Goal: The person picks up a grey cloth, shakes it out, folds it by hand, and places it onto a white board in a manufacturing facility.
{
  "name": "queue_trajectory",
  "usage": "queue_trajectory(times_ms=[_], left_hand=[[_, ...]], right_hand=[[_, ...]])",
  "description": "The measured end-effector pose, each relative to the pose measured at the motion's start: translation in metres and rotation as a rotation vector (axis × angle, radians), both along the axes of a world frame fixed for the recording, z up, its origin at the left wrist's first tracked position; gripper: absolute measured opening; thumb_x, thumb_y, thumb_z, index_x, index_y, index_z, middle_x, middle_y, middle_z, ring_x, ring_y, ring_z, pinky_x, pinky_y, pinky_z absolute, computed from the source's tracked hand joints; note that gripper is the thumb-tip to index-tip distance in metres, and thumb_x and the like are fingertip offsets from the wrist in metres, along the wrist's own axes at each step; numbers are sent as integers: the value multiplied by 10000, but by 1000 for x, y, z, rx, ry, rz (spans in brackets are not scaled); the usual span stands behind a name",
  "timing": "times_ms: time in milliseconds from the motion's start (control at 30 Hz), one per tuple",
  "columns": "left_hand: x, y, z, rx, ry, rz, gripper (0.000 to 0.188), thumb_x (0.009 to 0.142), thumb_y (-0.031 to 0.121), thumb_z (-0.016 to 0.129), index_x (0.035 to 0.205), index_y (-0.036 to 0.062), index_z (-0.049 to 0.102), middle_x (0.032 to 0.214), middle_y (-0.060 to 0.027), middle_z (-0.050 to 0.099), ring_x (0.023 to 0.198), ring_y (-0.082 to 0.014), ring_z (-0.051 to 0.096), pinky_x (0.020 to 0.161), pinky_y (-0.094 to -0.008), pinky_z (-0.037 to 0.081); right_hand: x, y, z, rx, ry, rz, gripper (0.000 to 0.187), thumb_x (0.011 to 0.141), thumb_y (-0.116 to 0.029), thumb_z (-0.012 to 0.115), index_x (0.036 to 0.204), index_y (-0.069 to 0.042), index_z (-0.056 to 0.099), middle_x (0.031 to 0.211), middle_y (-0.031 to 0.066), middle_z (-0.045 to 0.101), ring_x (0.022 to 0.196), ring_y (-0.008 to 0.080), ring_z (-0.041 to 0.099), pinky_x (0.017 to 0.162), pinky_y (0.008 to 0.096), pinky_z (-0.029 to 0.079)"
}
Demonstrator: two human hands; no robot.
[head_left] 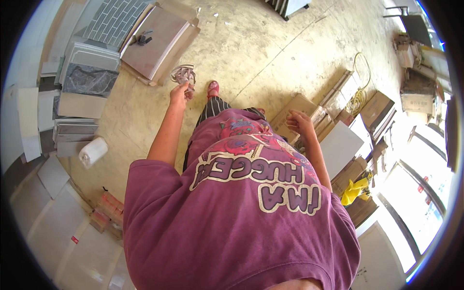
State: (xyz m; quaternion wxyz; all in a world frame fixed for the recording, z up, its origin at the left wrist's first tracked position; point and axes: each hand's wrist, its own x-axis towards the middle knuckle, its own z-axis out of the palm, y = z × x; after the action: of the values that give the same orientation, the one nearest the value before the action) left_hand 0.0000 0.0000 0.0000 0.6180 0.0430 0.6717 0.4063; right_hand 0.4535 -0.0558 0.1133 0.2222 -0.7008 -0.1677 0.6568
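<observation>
My left hand point(180, 93) is closed around a looped bundle of flat brownish strips point(184, 75), which looks like packing strapping. The bundle hangs out past my fingers above the concrete floor, close to the corner of an opened cardboard carton point(189, 36) with a flat brown slab or tile point(153, 46) in it. A few small dark pieces point(143, 37) lie on that slab. My right hand point(299, 122) hangs at my right side with its fingers loosely bent and apart. Nothing shows in it, and behind it lies a long cardboard box point(294, 108).
Tile stacks point(89, 79) line the left, with a white wrapped roll point(93, 152) beside them. Red-orange packs point(110, 207) sit at lower left. On the right are cartons point(377, 108), a yellow strap coil point(357, 102), a white panel point(340, 145) and a yellow bag point(355, 191).
</observation>
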Motion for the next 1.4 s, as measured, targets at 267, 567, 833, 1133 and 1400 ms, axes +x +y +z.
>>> queue_trajectory(times_ms=[267,567,833,1133,1400], left_hand=[[-72,24,3,-33,-21,4,124,821,196,633,862,82,605,759,-44,633,574,-128,549,530,-285,479],[-83,34,-1,-45,3,48,142,817,218,629,857,84,604,750,-31,623,578,-125,548,534,-276,480],[-65,43,19,-30,52,93,134,825,204,621,869,79,609,751,-25,627,583,-129,559,528,-279,484],[-64,50,23,-6,79,117,131,819,210,631,825,80,616,733,-19,618,579,-121,550,532,-278,481],[-89,81,16,9,110,88,120,821,202,622,825,83,607,731,-13,615,575,-109,544,518,-256,468]], right_hand=[[-77,39,-15,-33,-44,79,348,881,-266,532,1156,-55,550,899,60,630,750,120,603,644,247,493],[-80,78,-9,1,-37,172,357,874,-278,538,1146,-49,563,905,71,637,759,135,604,647,258,485],[-53,109,-44,17,-9,165,356,868,-272,540,1139,-41,563,893,74,643,750,138,608,641,263,485],[-57,119,-25,18,18,265,348,872,-272,528,1130,-42,569,887,60,638,733,117,595,643,251,487],[-102,173,-3,122,55,417,334,896,-271,503,1154,-69,564,939,50,628,787,120,584,701,254,473]])
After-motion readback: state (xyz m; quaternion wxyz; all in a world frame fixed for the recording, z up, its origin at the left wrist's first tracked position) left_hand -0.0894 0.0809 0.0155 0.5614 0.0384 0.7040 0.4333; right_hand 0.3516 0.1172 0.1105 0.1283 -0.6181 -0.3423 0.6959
